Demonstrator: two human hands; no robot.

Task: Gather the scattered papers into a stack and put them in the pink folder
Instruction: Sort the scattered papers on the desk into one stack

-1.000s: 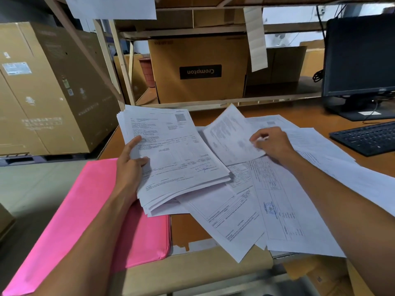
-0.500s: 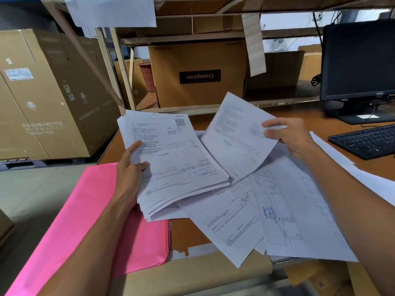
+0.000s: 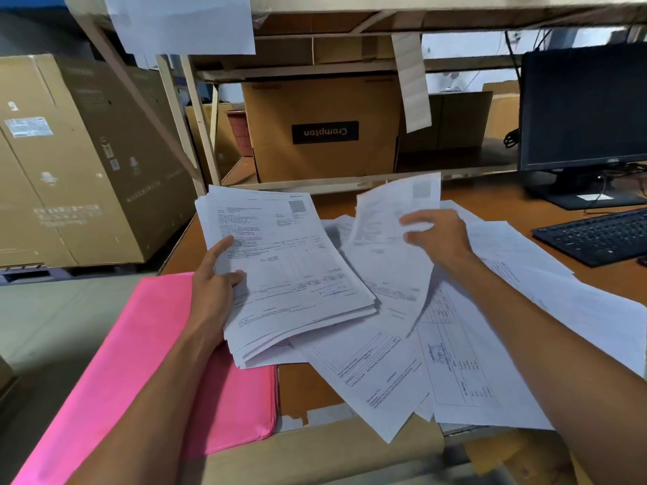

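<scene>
My left hand (image 3: 215,288) grips the left edge of a thick stack of printed papers (image 3: 290,271), held just above the desk. My right hand (image 3: 437,236) holds a single printed sheet (image 3: 388,236) lifted off the desk, right beside the stack. Several loose sheets (image 3: 465,362) lie fanned out on the wooden desk (image 3: 308,386) under and to the right of my right arm. The pink folder (image 3: 140,351) lies shut at the desk's front left, partly under my left forearm and the stack.
A black keyboard (image 3: 602,236) and a monitor (image 3: 584,110) stand at the right. A cardboard box (image 3: 325,131) sits on the shelf behind the desk, and large cartons (image 3: 70,162) stand on the left. A strip of brown cardboard (image 3: 322,453) runs along the front edge.
My right hand picked one sheet off the scattered pile, lifted it, and has brought it left toward the stack. The left hand with the stack has barely moved.
</scene>
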